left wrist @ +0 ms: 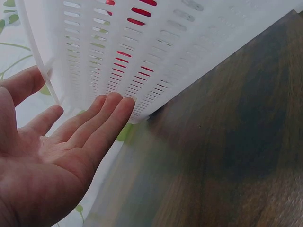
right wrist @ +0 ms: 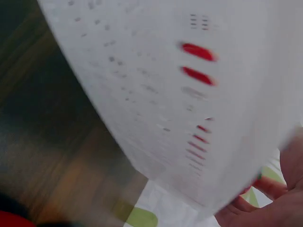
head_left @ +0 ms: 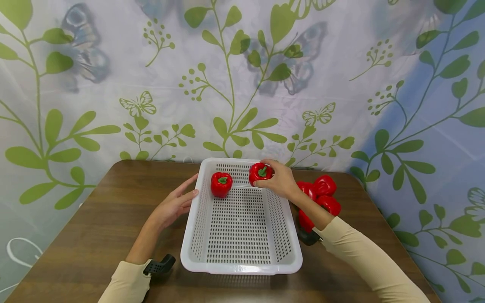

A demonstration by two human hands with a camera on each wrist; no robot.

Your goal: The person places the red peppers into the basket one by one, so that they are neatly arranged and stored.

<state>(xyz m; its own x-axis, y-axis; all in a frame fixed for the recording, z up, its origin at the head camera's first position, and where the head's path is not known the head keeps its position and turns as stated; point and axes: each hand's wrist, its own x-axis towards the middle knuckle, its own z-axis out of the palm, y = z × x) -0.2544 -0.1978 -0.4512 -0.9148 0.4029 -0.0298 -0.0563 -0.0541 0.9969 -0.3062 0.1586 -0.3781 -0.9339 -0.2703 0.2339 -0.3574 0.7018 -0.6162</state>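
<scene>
Red pepper (head_left: 255, 173): gripped by the right hand (head_left: 281, 180), thumb on its near side, fingers round its far side; no gap shows between hand and pepper — the grip looks firm, though the fingertips are partly hidden.
Green stem (head_left: 262, 171): turned up toward the head camera; the pepper is squat and round, with no clear long axis.
Far right corner: where the pepper sits, within the rim of the white basket (head_left: 242, 269); whether it touches the slotted floor cannot be told; that drop between pepper and floor is, in this judgement, the relation that counts.
Second pepper (head_left: 219, 189): inside the far left corner, upright, apart from the held one; nearer the left hand (head_left: 175, 207), with the basket wall between.
Left hand: fingers extended and spread at the basket's left side, near the top edge; they hold no pepper.
Basket's long axis: from the far wall toward the person, bare floor along the near part.
Loose peppers (head_left: 325, 185): clustered just outside the right wall on the wooden table (head_left: 129, 198), partly behind the right forearm; the right arm is plainly the nearer.
</scene>
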